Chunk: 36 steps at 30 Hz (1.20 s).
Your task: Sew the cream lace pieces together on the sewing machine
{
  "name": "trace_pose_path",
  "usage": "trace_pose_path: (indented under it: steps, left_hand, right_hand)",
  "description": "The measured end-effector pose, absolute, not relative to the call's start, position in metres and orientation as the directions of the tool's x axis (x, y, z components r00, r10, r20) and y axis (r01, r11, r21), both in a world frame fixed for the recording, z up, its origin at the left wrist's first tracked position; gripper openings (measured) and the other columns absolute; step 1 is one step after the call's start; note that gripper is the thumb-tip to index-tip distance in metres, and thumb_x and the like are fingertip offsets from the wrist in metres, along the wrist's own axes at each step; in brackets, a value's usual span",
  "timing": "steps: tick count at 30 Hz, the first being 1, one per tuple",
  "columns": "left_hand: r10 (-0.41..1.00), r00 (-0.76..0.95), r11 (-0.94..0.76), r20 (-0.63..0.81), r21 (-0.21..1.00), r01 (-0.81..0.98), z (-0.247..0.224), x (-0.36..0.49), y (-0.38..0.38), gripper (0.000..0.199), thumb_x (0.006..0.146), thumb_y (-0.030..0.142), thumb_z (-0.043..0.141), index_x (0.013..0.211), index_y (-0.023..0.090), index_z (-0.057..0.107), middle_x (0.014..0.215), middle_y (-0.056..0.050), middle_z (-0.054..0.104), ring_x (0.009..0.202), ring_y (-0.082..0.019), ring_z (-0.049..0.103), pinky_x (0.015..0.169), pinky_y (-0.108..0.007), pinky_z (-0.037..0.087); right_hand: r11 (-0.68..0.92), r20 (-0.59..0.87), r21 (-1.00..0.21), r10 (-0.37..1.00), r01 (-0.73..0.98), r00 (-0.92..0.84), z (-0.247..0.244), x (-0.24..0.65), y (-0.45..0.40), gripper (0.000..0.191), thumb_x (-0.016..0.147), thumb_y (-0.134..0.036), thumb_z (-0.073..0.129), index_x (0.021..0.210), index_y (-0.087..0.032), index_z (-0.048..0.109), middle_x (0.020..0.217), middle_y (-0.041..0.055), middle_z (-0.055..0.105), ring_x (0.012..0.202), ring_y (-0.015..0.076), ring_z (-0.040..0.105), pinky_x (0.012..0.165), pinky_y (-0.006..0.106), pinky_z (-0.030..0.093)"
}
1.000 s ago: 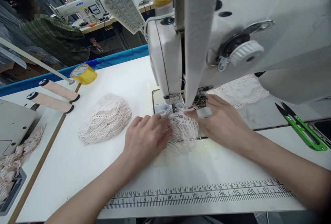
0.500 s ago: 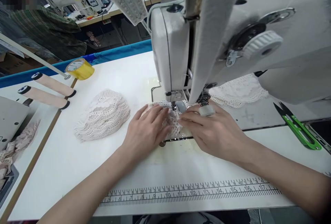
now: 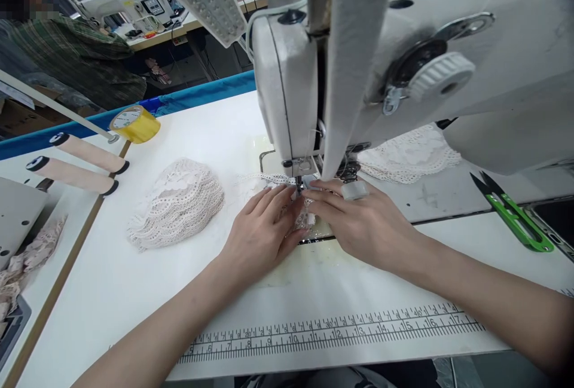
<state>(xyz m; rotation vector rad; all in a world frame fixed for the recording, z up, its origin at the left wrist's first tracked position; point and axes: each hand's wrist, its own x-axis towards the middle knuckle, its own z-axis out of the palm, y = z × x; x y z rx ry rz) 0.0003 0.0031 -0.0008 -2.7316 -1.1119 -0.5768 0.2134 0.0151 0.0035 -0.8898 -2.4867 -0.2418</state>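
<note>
A piece of white lace (image 3: 310,219) lies beneath the presser foot (image 3: 299,183) of a white sewing machine (image 3: 287,89). My left hand (image 3: 262,229) rests on the lace left of the needle, fingers bent together over it and thumb stretched toward the right hand. From the other side, my right hand (image 3: 370,220) grips the lace close to the foot, its fingertips almost meeting the left ones. Both hands partly cover the lace. Left of them sits a stack of lace pieces (image 3: 179,202), and more lace (image 3: 412,155) lies behind the machine's needle head, to the right.
Green-handled thread snips (image 3: 515,214) lie at the right. Yellow tape (image 3: 137,125) and thread cones (image 3: 74,176) stand at the left. A ruler scale (image 3: 314,337) runs along the front edge. A person in a checked shirt (image 3: 72,53) is beyond the blue edge (image 3: 206,90).
My left hand has moved right and closer to the needle, its thumb now nearer my right hand. More lace edge shows behind the left fingers. The whole view has shifted slightly.
</note>
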Motion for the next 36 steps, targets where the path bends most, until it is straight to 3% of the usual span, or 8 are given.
trace_pose_path:
  steps: [5,11,17,26,31,36]
  left_hand:
    - [0.632,0.654,-0.711,0.417,-0.026,0.703,-0.0033,-0.0022,0.0033,0.037,0.095,0.035,0.055,0.123,0.012,0.063,0.126,-0.013,0.066,0.122,-0.027,0.059,0.106,-0.048,0.048]
    - [0.638,0.653,-0.705,0.409,-0.033,0.709,-0.0006,-0.0024,0.0041,0.036,0.095,0.036,0.054,0.121,0.014,0.064,0.125,-0.012,0.066,0.121,-0.026,0.061,0.107,-0.049,0.047]
    - [0.645,0.643,-0.696,0.414,-0.030,0.717,-0.0012,-0.0019,0.0038,0.036,0.095,0.037,0.054,0.122,0.014,0.063,0.126,-0.011,0.066,0.121,-0.025,0.060,0.107,-0.049,0.046]
    - [0.636,0.663,-0.712,0.394,-0.030,0.701,0.0025,-0.0027,-0.0004,0.052,0.091,0.052,0.053,0.125,0.012,0.062,0.129,-0.014,0.063,0.123,-0.029,0.058,0.110,-0.052,0.041]
    - [0.617,0.669,-0.719,0.415,-0.047,0.693,0.0035,-0.0013,-0.0018,0.049,0.092,0.050,0.053,0.121,0.012,0.064,0.125,-0.014,0.067,0.118,-0.028,0.062,0.108,-0.050,0.043]
    - [0.628,0.658,-0.717,0.414,-0.020,0.697,0.0028,-0.0017,-0.0016,0.047,0.092,0.048,0.054,0.124,0.014,0.063,0.125,-0.012,0.067,0.119,-0.027,0.061,0.109,-0.051,0.042]
  right_hand:
    - [0.759,0.441,0.050,0.566,0.649,-0.696,0.0014,0.2150,0.0156,0.036,0.079,0.005,0.041,0.095,-0.013,0.069,0.098,0.0089,0.075,0.095,0.0206,0.066,0.102,0.041,0.042]
    - [0.759,0.454,0.054,0.560,0.649,-0.693,0.0022,0.2159,0.0155,0.038,0.076,0.006,0.041,0.096,-0.011,0.069,0.097,0.0085,0.075,0.080,0.0175,0.066,0.108,0.040,0.036]
    - [0.758,0.452,0.063,0.559,0.650,-0.695,-0.0003,0.2162,0.0161,0.038,0.077,0.004,0.042,0.097,-0.013,0.069,0.100,0.0066,0.075,0.080,0.0170,0.065,0.112,0.041,0.030]
    - [0.760,0.447,0.054,0.561,0.647,-0.697,0.0041,0.2144,0.0157,0.030,0.081,-0.001,0.045,0.093,-0.014,0.069,0.098,0.0073,0.075,0.081,0.0184,0.066,0.102,0.040,0.040]
    - [0.766,0.453,0.049,0.554,0.640,-0.698,0.0039,0.2142,0.0156,0.028,0.082,-0.001,0.046,0.094,-0.013,0.069,0.095,0.0083,0.075,0.084,0.0196,0.066,0.091,0.037,0.046]
    - [0.766,0.471,0.052,0.546,0.640,-0.693,0.0043,0.2142,0.0152,0.028,0.083,-0.002,0.047,0.096,-0.012,0.070,0.096,0.0090,0.075,0.075,0.0180,0.065,0.087,0.036,0.047]
